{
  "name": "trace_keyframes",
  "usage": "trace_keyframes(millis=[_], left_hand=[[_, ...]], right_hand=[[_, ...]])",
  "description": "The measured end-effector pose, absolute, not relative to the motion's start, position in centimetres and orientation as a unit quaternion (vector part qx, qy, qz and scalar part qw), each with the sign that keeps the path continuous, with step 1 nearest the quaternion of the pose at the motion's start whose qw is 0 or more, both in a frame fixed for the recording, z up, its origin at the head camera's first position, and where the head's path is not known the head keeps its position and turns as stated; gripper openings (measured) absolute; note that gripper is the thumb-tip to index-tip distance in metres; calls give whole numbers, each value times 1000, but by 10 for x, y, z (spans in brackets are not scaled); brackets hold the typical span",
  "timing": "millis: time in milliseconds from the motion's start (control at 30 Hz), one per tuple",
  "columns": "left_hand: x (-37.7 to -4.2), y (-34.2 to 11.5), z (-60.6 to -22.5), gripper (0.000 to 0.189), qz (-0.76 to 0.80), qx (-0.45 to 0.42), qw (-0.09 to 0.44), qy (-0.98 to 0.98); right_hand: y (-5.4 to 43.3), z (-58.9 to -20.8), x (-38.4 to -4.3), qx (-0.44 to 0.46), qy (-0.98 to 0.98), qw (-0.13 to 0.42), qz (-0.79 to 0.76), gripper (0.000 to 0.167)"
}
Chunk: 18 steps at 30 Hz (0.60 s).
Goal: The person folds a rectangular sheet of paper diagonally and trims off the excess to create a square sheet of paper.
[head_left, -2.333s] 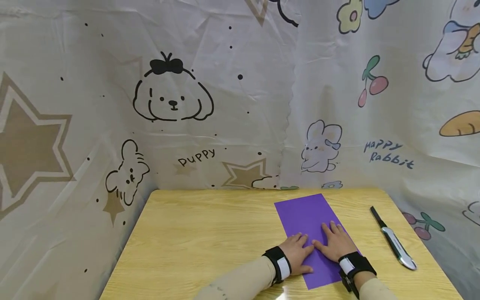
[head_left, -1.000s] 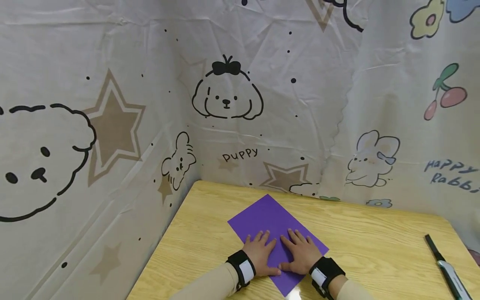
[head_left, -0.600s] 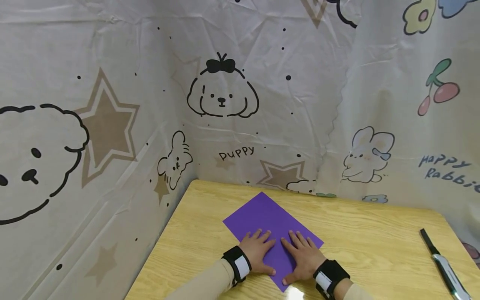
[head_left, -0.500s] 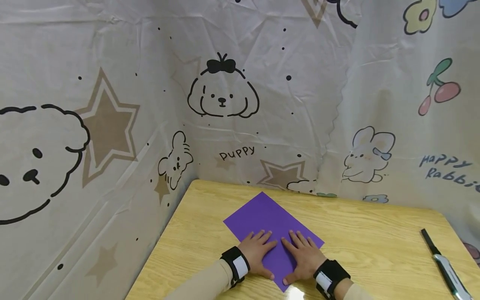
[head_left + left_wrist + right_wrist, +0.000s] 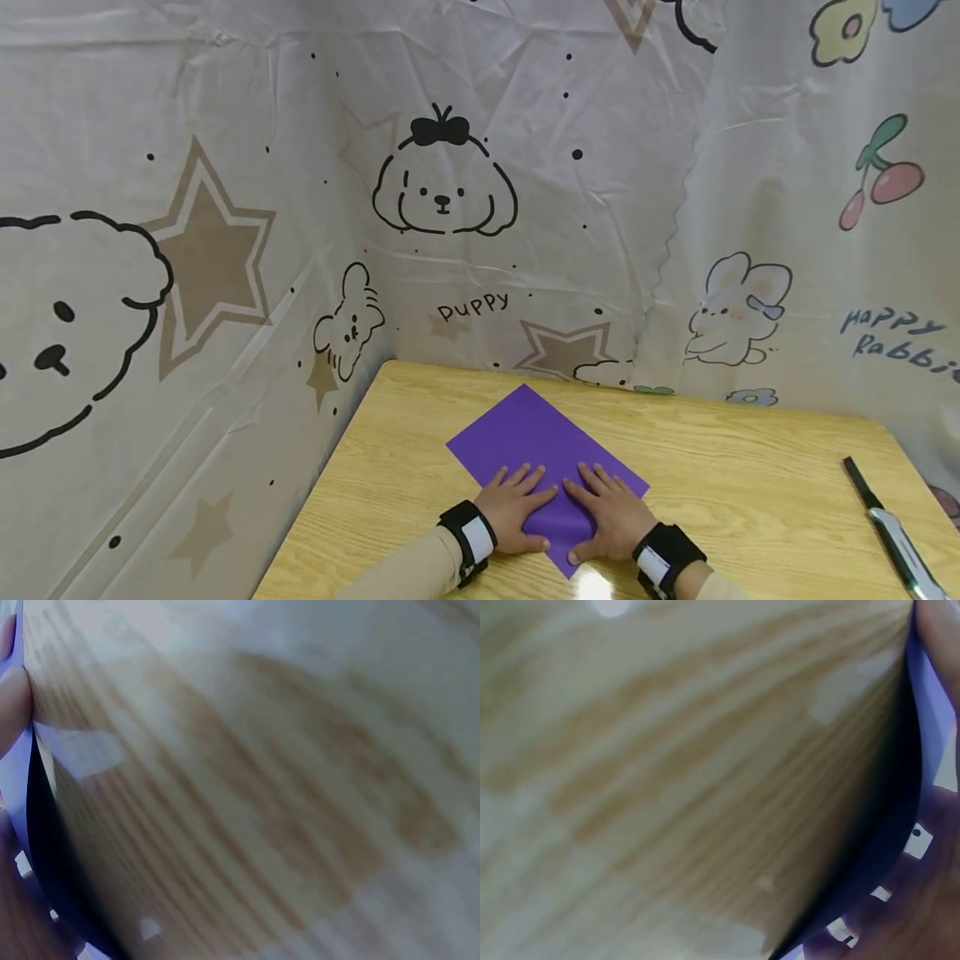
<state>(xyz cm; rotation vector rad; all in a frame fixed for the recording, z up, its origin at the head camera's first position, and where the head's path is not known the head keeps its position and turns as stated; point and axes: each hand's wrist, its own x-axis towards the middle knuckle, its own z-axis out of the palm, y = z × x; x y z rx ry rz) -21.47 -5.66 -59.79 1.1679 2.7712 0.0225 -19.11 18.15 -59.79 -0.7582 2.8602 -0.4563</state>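
A purple sheet of paper [image 5: 525, 429] lies slantwise on the wooden table, one corner pointing away from me and one toward me. My left hand [image 5: 513, 510] rests on its near left edge, fingers spread and straight. My right hand [image 5: 611, 512] lies likewise on the near right edge, its thumb close to the near corner. Between the hands the paper bulges a little. Both wrist views show the paper's edge standing off the tabletop, its underside [image 5: 56, 855] dark, with part of each hand beside it. Neither hand curls round the sheet.
Off to the right on the table [image 5: 750, 500] lies a cutter-like tool [image 5: 896, 533] with a silver and dark handle and a slim black end. A printed cloth [image 5: 487, 192] hangs behind the table and along its left side.
Over about two seconds the sheet has turned and shifted left on the table under both hands, as the head view swung left. Lately its near part has bowed up slightly between the hands.
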Motion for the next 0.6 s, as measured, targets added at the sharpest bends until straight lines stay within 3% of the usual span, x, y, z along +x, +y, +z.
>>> trace_keyframes(millis=[367,600], left_hand=[[-228,-60,-582,57,27,383,46,922],[-237,-70,-577,51,74,396,38,914]], right_hand=[[180,-587,-197,-236,957,51,-161,85],[189,-575,-201,-229,946,105,-203,85]])
